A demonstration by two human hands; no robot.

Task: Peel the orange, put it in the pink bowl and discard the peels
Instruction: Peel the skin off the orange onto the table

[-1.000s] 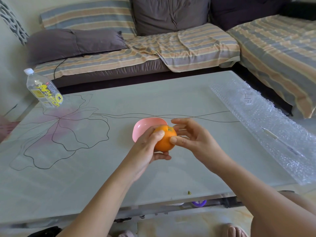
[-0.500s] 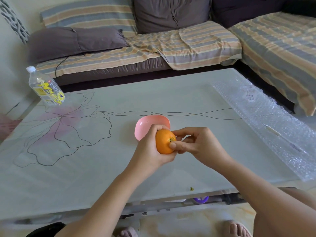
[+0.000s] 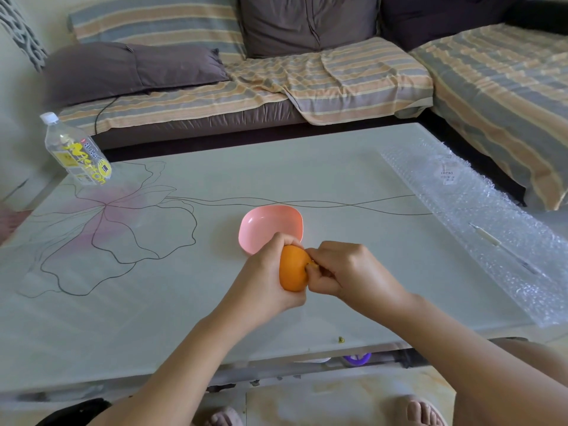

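We note orange (image 3: pixel 293 267): whole, unpeeled, held in air just on near side of pink bowl (image 3: pixel 270 224). Bowl: upright on table (image 3: pixel 338 167), approx. centre.

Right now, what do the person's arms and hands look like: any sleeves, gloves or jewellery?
Both arms are bare, with no sleeve showing up to the frame's edge. The left hand and the right hand wear no gloves, and no ring, watch or bracelet shows. No markings are visible.
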